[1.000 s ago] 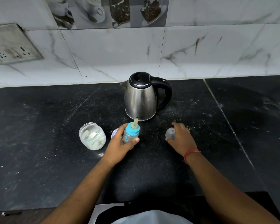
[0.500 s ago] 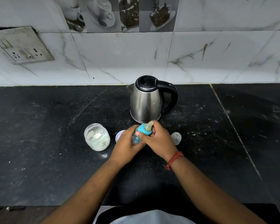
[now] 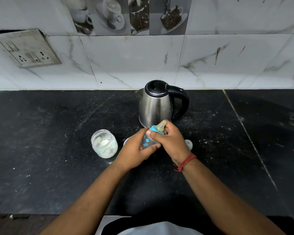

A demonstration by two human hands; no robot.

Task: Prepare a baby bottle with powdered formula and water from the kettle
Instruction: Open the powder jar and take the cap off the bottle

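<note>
Gripping the blue collar (image 3: 155, 130) of the baby bottle (image 3: 147, 141), the right hand (image 3: 170, 141) curls its fingers (image 3: 153, 134) round the top, nipple (image 3: 161, 125) poking up past them. The left hand (image 3: 136, 153) wraps the bottle's body from below. The bottle leans away toward the kettle (image 3: 155, 106), near the tabletop's (image 3: 41, 150) back edge; any unscrewing, I judge, turns about that axis. An open powder jar (image 3: 104, 144) stands just left.

Black speckled stone counter (image 3: 41, 158). Marble-look wall tiles (image 3: 129, 61) behind it, topped by a coffee-cup picture tile strip (image 3: 127, 16). Grimy switch-and-socket plate (image 3: 28, 50), upper left wall.
</note>
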